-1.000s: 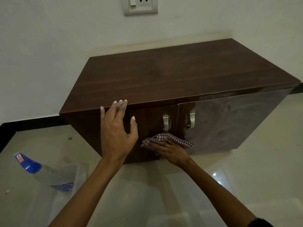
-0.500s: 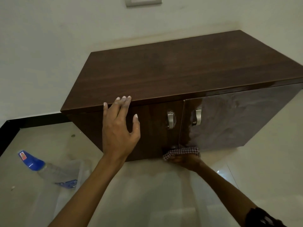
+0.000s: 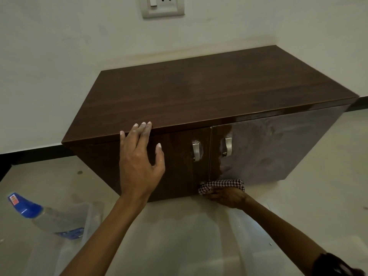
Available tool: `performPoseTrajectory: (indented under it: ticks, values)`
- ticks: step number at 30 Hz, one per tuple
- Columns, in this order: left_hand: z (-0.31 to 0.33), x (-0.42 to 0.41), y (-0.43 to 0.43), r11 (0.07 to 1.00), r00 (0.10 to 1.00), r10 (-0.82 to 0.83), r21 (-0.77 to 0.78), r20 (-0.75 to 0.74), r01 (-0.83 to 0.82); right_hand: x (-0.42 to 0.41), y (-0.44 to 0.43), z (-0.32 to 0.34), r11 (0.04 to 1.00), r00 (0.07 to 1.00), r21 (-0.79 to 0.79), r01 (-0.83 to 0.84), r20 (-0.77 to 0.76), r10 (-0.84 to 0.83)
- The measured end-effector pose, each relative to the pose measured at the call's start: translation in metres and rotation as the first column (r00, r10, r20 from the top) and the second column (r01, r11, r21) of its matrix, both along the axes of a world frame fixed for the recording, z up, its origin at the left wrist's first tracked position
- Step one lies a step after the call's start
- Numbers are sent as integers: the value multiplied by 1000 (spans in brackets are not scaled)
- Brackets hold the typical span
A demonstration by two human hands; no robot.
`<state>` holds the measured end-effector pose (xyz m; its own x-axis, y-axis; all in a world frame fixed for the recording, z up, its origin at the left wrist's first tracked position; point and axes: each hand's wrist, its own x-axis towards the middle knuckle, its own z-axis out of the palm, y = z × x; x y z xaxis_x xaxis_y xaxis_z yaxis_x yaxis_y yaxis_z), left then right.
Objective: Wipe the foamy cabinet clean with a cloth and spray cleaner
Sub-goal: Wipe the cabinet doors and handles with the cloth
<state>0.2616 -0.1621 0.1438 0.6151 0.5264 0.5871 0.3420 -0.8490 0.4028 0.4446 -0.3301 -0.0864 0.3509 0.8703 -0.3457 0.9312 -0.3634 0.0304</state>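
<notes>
**Here, your right grip (image 3: 227,197) holds the cloth (image 3: 222,185) at the foot of the cabinet (image 3: 219,92)**

Your right grip reaches in low, with its fingers curled round the bunched, checked cloth. It presses the cloth against the bottom edge of the cabinet front, where the two doors meet. The cloth sits just above the floor (image 3: 179,236) and spans the seam, with more of it on the right door (image 3: 278,146) than on the left door (image 3: 179,176).

Your left grip (image 3: 139,162) is open and carries nothing. Its fingers are straight and slightly spread, the fingertips rest on the front edge of the cabinet top, and the thumb is held out to the side. The palm lies over the upper part of the left door, though you cannot tell whether it touches. Pale residue shows on the fingertips.

The left door looks dark and glossy. The right door has a hazy, greyish film over most of its face, with a darker strip beside the seam. Two metal handles stand upright, the left handle (image 3: 196,149) and the right handle (image 3: 228,146), one on each side of the seam.

The spray bottle (image 3: 45,216), clear with a blue top, is on the floor to your left, well apart from the cabinet. It is too blurred to tell how it rests. A wall socket (image 3: 162,5) sits on the pale wall above.
</notes>
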Motion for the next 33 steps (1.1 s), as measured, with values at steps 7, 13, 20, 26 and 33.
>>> performPoseTrajectory:
  ticks: [7,13,20,26,33]
  values:
    - [1,2,-2,1000,1000,-8,-19,2,8,-2,46,34,759,646,-74,-647,474,598]
    - [5,9,-8,997,997,-68,16,-48,69,2,0,-4,883,780,-170,-438,417,467]
    - [9,26,-19,983,981,-166,61,-101,172,21,-29,-1,865,762,-33,-501,458,459]
    - [9,37,-26,976,976,-201,70,-85,207,27,-21,13,829,803,303,-470,537,259]
    - [10,54,-37,962,964,-253,80,-79,259,34,-36,-17,938,951,193,-289,169,258]
